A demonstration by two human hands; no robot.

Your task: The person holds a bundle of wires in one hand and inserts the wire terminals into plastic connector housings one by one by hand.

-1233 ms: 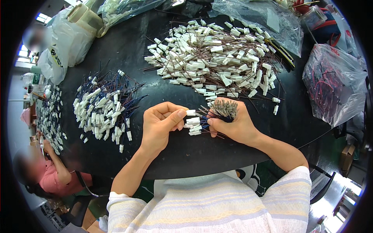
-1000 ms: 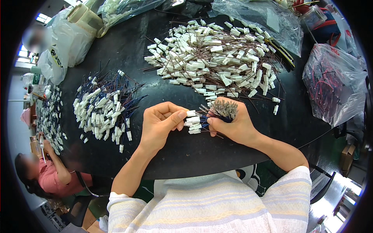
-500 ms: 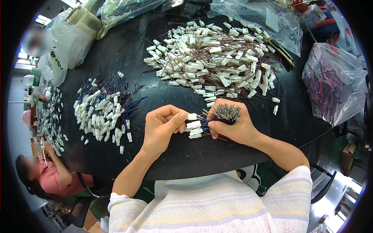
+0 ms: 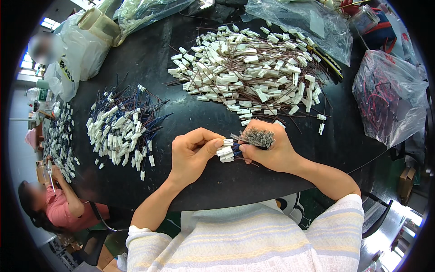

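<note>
My right hand (image 4: 271, 147) is closed around a thick bundle of thin wires (image 4: 257, 137), whose grey metal terminal ends fan out above the fist. At its thumb side, several white plastic connectors (image 4: 225, 154) with dark blue wires stick out toward the left. With thumb and index finger, my left hand (image 4: 195, 152) pinches a white connector (image 4: 227, 142) at the top of that group. Its other fingers are curled. The two hands are close together over the near part of the black table (image 4: 217, 186).
Beyond my hands lies a large heap of white connectors on brown wires (image 4: 249, 68). A smaller heap with blue wires (image 4: 120, 129) is at the left. Plastic bags (image 4: 389, 97) stand along the far and right sides. A co-worker in a pink top (image 4: 68, 206) sits at far left.
My left hand has moved slightly right, bringing the pinched connector in against the other connectors. My right hand and its wire bundle have tilted and shifted a little left.
</note>
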